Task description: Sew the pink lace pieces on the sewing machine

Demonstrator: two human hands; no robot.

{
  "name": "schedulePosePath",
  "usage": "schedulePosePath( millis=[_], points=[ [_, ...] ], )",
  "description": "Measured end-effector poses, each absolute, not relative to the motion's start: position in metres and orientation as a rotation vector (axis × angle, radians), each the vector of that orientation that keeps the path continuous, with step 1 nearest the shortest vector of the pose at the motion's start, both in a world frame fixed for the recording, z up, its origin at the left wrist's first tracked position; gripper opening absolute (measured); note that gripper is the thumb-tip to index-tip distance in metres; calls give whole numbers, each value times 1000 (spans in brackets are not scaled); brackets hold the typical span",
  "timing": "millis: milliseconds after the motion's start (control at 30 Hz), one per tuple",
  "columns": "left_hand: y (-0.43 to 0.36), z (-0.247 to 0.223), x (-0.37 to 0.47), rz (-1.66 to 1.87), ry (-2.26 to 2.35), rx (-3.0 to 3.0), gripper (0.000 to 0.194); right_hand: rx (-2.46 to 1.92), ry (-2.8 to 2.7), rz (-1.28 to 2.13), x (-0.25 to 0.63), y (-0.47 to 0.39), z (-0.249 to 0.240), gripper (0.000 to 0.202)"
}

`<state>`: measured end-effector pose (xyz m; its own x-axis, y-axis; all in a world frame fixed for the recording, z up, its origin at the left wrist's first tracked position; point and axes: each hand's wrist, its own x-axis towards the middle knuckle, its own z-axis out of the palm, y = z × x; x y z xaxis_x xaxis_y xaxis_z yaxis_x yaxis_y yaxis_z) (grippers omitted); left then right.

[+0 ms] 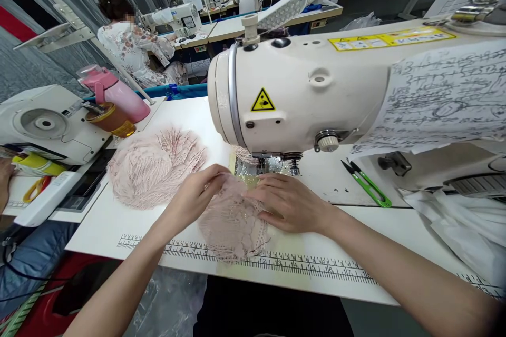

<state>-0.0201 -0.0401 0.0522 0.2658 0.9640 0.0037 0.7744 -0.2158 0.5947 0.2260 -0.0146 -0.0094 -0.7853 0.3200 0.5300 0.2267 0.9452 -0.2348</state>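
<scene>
My left hand (197, 192) is closed in a pinch on the upper left edge of a pale pink ruffled lace piece (235, 226), just in front of the sewing machine's presser foot (261, 166). My right hand (290, 202) rests against the right side of the same lace, fingers stretched toward the foot and thumb apart from them. Between the hands the lace looks thin and gathered, and its lower part spreads over the printed ruler (304, 266). Another pile of pink lace (154, 168) lies left of my left hand. The needle tip is hidden.
The white sewing machine head (300, 95) overhangs my hands. Green thread snips (367, 184) lie to the right, beside white cloth (462, 226). A pink bottle (118, 95) and a brown cup (110, 120) stand at the left. Another person's hand (5, 176) shows at the left edge.
</scene>
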Motion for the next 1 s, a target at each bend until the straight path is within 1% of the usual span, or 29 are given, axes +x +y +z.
schedulePosePath(
  millis=[100,167,200,267,367,433,467,567,667,767,833,933,1000],
  points=[
    [-6,53,-1,354,1367,2146,27,-388,-2429,100,229,-15,-5,33],
    [11,52,13,130,1259,2279,23,-399,-2381,29,230,-15,-3,25],
    [16,52,20,48,1269,2338,20,-405,-2375,8,231,-14,-3,20],
    [18,55,29,-24,1373,2416,16,-434,-2394,-2,231,-12,-5,21],
    [3,59,34,67,1673,2550,12,-509,-2441,3,230,-9,-11,27],
    [-18,57,33,150,1878,2724,11,-558,-2445,-10,230,-9,-14,26],
    [-29,55,32,185,1896,2794,13,-572,-2433,-15,230,-10,-14,26],
    [-61,40,29,274,1589,2889,20,-603,-2380,-28,232,-11,-14,27],
    [-76,30,22,312,1403,2962,32,-676,-2366,-88,233,-12,-11,30],
    [-74,29,16,272,1332,2951,32,-773,-2396,-181,232,-12,-11,32],
    [-68,28,15,335,1326,2948,32,-810,-2410,-214,232,-11,-11,34],
    [-57,20,19,438,1345,2988,41,-825,-2400,-251,232,-10,-12,35],
    [-50,13,23,432,1344,3013,44,-819,-2389,-283,232,-10,-11,35]
  ],
)
